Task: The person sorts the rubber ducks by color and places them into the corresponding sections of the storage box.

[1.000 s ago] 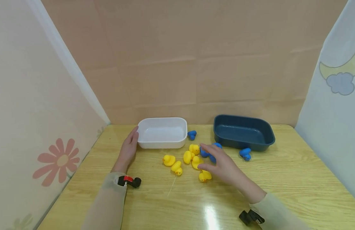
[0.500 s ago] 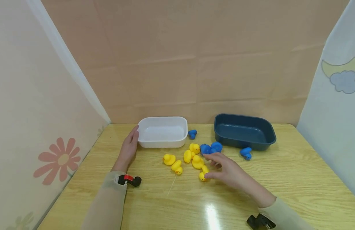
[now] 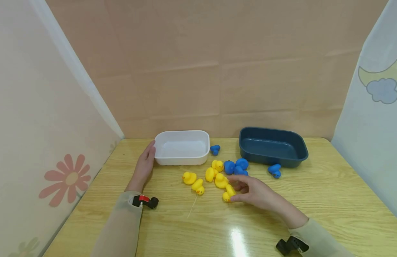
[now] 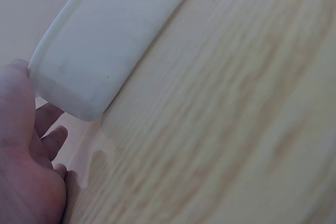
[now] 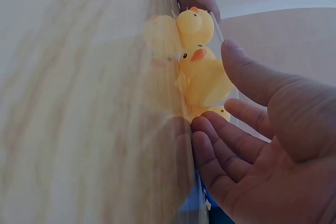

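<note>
My left hand [image 3: 143, 167] rests against the left end of a white plastic basin [image 3: 182, 161]; in the left wrist view its fingers [image 4: 52, 142] lie by the basin's lower corner. My right hand [image 3: 254, 192] reaches low over the table, thumb and fingers parted about the nearest yellow rubber duck [image 3: 229, 193], which lies tipped over. The right wrist view shows that yellow duck [image 5: 207, 80] between the thumb and the relaxed fingers, with no grip visible. Another yellow duck [image 3: 221, 181] sits just behind the fingertips. Several more yellow ducks [image 3: 189, 178] lie to the left.
Blue rubber ducks [image 3: 241, 164] cluster behind the right hand. One blue duck [image 3: 215, 149] lies beside the white basin, another blue duck [image 3: 274, 171] in front of a dark blue basin [image 3: 272, 161] at the back right. A papered wall [image 3: 217, 89] stands behind the wooden table [image 3: 185, 232].
My right hand has drawn back from the blue ducks and come down towards the nearest yellow duck, its fingers a little closer round it. The left hand has stayed at the white basin.
</note>
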Motion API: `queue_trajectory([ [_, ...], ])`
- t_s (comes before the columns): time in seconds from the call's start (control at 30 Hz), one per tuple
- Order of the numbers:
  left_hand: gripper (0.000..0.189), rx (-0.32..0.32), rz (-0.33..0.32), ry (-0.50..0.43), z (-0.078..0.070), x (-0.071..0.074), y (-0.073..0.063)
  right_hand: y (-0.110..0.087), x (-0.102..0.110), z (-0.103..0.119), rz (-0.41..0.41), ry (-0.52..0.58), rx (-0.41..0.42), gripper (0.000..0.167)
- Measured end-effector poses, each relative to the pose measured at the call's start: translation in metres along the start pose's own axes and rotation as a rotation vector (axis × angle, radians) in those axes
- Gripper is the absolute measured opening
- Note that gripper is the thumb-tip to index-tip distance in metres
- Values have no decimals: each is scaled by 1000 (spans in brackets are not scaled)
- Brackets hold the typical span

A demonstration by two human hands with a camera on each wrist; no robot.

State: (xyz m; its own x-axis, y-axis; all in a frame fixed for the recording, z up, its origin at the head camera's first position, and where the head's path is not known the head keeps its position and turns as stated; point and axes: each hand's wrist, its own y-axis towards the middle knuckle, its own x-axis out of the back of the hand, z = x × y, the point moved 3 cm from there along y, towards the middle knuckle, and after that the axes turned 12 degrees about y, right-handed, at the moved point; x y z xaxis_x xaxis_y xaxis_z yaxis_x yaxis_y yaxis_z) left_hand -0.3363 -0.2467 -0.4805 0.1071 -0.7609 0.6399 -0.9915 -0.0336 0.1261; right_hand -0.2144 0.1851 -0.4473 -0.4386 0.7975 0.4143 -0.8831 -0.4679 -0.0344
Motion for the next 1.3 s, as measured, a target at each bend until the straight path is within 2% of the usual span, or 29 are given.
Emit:
queue_trajectory([
  [0.77,68,10,11,-8,2,-1,1,-1,0,-6,48,-43,-14,58],
  [1.1,68,6,7,-3,3,-2,2,0,-2,-5,37,-46,-37,54],
  [1.3,70,12,19,1,3,-1,3,-1,-1,1,-11,-78,-23,52],
])
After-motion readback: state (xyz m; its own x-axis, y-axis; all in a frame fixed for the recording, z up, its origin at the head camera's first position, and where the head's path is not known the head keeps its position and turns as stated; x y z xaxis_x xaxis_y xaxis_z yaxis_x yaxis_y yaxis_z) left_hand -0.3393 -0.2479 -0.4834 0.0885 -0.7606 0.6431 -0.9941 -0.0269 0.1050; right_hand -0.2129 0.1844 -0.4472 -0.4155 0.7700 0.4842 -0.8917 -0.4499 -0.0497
